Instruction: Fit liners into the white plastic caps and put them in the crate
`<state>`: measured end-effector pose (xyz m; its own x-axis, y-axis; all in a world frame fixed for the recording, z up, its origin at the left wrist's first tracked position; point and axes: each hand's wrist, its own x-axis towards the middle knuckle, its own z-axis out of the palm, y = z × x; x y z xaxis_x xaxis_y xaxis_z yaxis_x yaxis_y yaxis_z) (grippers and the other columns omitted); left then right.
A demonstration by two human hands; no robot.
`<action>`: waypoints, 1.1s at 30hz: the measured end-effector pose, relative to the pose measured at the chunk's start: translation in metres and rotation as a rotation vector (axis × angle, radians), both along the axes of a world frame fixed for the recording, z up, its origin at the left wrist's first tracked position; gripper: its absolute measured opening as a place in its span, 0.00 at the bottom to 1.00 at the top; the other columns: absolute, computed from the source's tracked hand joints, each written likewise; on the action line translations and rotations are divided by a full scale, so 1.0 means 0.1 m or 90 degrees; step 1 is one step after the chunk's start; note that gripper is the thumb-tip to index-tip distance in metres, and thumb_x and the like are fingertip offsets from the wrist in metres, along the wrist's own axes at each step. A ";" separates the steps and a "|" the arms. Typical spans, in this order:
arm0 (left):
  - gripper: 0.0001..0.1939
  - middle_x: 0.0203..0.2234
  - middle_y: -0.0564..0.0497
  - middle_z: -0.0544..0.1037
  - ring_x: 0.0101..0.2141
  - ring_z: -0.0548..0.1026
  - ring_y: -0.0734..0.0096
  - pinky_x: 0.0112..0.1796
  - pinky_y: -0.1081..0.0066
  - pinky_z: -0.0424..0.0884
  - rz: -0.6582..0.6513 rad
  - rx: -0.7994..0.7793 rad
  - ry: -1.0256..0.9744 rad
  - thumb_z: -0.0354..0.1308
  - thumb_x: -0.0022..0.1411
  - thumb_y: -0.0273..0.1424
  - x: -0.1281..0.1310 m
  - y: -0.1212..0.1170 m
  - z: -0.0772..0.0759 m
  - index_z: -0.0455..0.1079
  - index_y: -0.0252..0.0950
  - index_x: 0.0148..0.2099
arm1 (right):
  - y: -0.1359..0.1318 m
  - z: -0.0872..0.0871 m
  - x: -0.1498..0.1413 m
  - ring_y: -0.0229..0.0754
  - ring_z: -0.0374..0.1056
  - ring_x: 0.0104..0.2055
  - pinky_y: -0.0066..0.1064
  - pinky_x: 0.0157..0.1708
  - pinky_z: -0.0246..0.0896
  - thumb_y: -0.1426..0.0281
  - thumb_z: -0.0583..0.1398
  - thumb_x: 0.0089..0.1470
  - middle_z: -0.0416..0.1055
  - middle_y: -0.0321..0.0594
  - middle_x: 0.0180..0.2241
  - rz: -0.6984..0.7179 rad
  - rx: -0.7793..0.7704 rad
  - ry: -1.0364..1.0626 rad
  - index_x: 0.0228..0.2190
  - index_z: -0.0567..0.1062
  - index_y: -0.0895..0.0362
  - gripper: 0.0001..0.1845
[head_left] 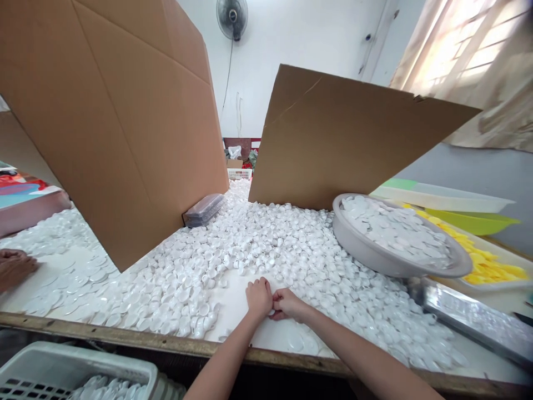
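Note:
My left hand (260,296) and my right hand (288,305) meet over a bare patch of the white tabletop (233,297), near the front edge. Both hands are closed, with fingers bent and fingertips together. A bit of white shows between them, but the fingers hide most of it, so its kind is unclear. Around them spreads a thick layer of small, glossy white cup-shaped pieces (287,239). Several flat white discs (296,340) lie just below my right hand.
Two large cardboard sheets (137,111) (345,139) stand on the table. A round basin (345,236) of white discs is at right, beside yellow pieces (487,253) and a metal tray (478,316). Another person's hand (15,269) is at left. A crate (112,364) stands below the table's edge.

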<state>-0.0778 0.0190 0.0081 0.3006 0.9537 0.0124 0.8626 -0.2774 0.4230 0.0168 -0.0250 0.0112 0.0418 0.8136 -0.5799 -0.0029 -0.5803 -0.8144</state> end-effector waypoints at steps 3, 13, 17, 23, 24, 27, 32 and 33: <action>0.16 0.36 0.47 0.66 0.39 0.60 0.63 0.36 0.66 0.52 0.031 0.022 -0.010 0.36 0.59 0.35 0.01 -0.06 0.00 0.63 0.38 0.40 | 0.08 0.05 0.08 0.36 0.67 0.20 0.28 0.26 0.66 0.82 0.55 0.37 0.64 0.30 0.15 0.093 -0.033 -0.019 0.23 0.61 0.61 0.09; 0.14 0.36 0.49 0.63 0.37 0.58 0.66 0.38 0.66 0.49 0.014 0.045 -0.060 0.37 0.59 0.32 0.00 -0.05 -0.08 0.61 0.42 0.43 | 0.12 -0.03 0.16 0.39 0.67 0.19 0.24 0.15 0.61 0.77 0.51 0.46 0.64 0.32 0.15 0.199 -0.076 -0.085 0.30 0.56 0.58 0.07; 0.14 0.36 0.49 0.64 0.37 0.58 0.66 0.37 0.66 0.50 0.027 0.057 -0.082 0.37 0.59 0.32 0.01 -0.07 -0.06 0.63 0.41 0.41 | 0.06 -0.05 0.14 0.39 0.68 0.20 0.23 0.15 0.60 0.74 0.52 0.48 0.64 0.32 0.16 0.175 -0.034 -0.072 0.29 0.56 0.58 0.06; 0.19 0.32 0.48 0.67 0.35 0.62 0.67 0.35 0.69 0.54 0.074 0.034 -0.193 0.35 0.60 0.39 -0.07 -0.05 0.09 0.63 0.36 0.37 | -0.08 0.01 0.04 0.35 0.66 0.19 0.25 0.18 0.61 0.69 0.53 0.47 0.64 0.34 0.21 0.098 0.078 -0.109 0.28 0.58 0.58 0.07; 0.21 0.30 0.48 0.67 0.33 0.63 0.69 0.33 0.71 0.54 0.080 0.010 -0.226 0.32 0.60 0.40 -0.11 -0.06 0.13 0.63 0.35 0.35 | -0.12 0.03 0.01 0.34 0.65 0.19 0.25 0.19 0.61 0.69 0.54 0.46 0.64 0.34 0.23 0.064 0.130 -0.123 0.27 0.58 0.58 0.07; 0.25 0.22 0.51 0.67 0.26 0.64 0.73 0.28 0.74 0.54 0.039 -0.054 -0.286 0.29 0.60 0.42 -0.24 -0.15 0.25 0.62 0.35 0.28 | -0.28 0.15 -0.09 0.31 0.64 0.23 0.25 0.25 0.63 0.70 0.55 0.43 0.63 0.35 0.28 -0.010 0.301 -0.126 0.26 0.60 0.59 0.07; 0.24 0.16 0.53 0.64 0.21 0.62 0.76 0.25 0.75 0.52 -0.008 0.021 -0.339 0.31 0.61 0.40 -0.38 -0.38 0.40 0.58 0.34 0.21 | -0.47 0.43 -0.26 0.34 0.65 0.30 0.28 0.33 0.64 0.71 0.58 0.40 0.62 0.36 0.32 -0.022 0.364 -0.013 0.36 0.63 0.57 0.16; 0.24 0.16 0.53 0.63 0.21 0.62 0.76 0.25 0.75 0.51 0.005 0.027 -0.353 0.31 0.61 0.40 -0.40 -0.41 0.41 0.57 0.34 0.21 | -0.50 0.48 -0.29 0.34 0.65 0.29 0.29 0.33 0.64 0.70 0.58 0.40 0.62 0.36 0.32 -0.006 0.358 -0.002 0.37 0.64 0.58 0.17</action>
<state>-0.1182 -0.0222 0.0486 0.2317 0.9510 0.2048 0.5165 -0.2987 0.8025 -0.0126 -0.0745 0.0588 0.0523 0.9970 -0.0562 -0.0031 -0.0561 -0.9984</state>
